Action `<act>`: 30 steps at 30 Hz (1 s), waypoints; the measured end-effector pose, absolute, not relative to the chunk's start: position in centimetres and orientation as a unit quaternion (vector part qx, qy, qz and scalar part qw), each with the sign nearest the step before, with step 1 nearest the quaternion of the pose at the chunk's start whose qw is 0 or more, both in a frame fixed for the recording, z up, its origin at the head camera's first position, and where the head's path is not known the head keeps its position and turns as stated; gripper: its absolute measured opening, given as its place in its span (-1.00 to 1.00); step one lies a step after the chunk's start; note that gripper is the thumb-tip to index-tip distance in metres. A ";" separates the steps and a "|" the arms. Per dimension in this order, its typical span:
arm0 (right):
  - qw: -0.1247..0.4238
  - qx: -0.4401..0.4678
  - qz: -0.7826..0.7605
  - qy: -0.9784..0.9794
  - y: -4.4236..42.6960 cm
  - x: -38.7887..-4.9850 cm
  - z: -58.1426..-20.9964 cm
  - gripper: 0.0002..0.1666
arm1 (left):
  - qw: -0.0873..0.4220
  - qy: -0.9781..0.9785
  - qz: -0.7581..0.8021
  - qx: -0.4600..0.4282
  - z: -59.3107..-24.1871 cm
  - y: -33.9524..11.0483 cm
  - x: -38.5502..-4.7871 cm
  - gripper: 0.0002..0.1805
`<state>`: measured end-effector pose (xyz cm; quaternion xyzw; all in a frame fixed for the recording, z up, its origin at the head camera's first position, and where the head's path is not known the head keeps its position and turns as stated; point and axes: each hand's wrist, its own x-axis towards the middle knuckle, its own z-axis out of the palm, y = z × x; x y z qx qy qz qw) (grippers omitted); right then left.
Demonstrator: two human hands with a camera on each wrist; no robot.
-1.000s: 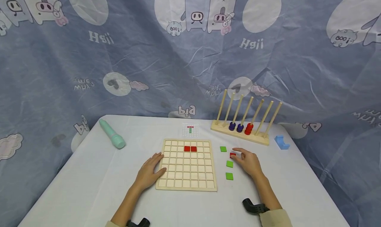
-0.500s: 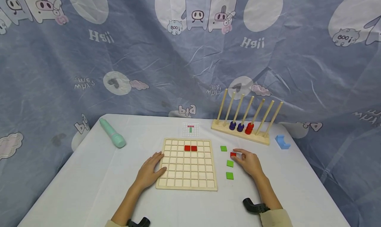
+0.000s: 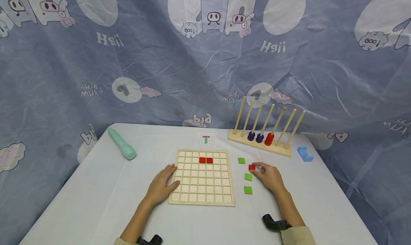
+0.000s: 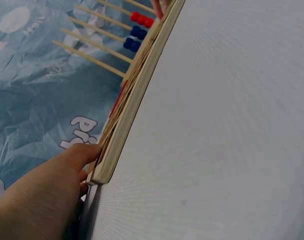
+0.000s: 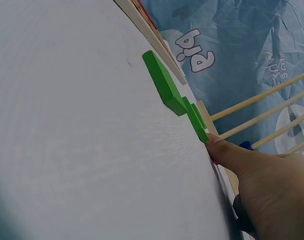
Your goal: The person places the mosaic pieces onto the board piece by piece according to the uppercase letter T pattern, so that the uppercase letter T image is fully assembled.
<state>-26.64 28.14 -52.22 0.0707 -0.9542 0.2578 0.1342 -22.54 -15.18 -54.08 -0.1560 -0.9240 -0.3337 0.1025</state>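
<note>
Against the gridded wooden board point(image 3: 201, 181), left hand point(image 3: 160, 186) rests relaxed, right hand point(image 3: 271, 177) pinching a square red tile point(image 3: 251, 167).

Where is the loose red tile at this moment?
In the head view, the red tile is right of the grid board, at the fingertips of the right hand, between the farthest green tile and the middle one.

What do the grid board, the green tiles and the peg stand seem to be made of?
Grid board: pale wood, seemingly unpainted, matte; grain shows along its edge in the left wrist view.
Green tiles: possibly painted wood or plastic; smooth, even colour, no visible grain.
Peg stand: probably bare wood, judging by its pale tan base and rods.
</note>
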 end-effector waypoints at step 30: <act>0.139 0.067 0.263 -0.952 28.1 -26.6 -52.3 -0.55 | 0.089 -0.929 -0.331 -0.140 -53.9 -15.1 -22.4 -0.34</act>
